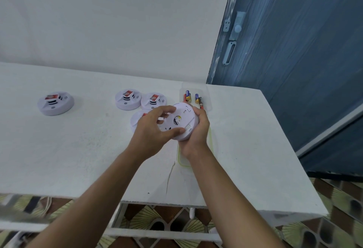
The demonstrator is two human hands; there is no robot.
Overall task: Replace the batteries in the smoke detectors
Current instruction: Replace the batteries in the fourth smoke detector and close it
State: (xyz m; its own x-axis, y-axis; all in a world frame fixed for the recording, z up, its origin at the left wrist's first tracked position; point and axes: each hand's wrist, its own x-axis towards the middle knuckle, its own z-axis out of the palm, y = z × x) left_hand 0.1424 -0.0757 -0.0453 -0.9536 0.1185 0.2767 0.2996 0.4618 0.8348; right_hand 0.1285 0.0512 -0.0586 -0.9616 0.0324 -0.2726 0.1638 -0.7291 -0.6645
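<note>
A round white smoke detector [183, 119] is held above the white table [78, 149] with its back side up. My right hand [197, 131] grips its right rim from below. My left hand [155, 130] curls over its left side, thumb on the near edge and fingers on the back plate. Three more detectors lie face up behind: one [127, 99], a second [153, 100] beside it, and a third [137, 119] partly hidden by my left hand. A further detector [55, 102] sits far left. Several loose batteries [193, 98] lie in a clear tray at the back.
A clear lid with a yellow-green rim [181, 159] lies on the table under my right wrist. A blue door [294, 51] stands close on the right. The table's front edge runs near my forearms, with patterned floor [343, 198] below.
</note>
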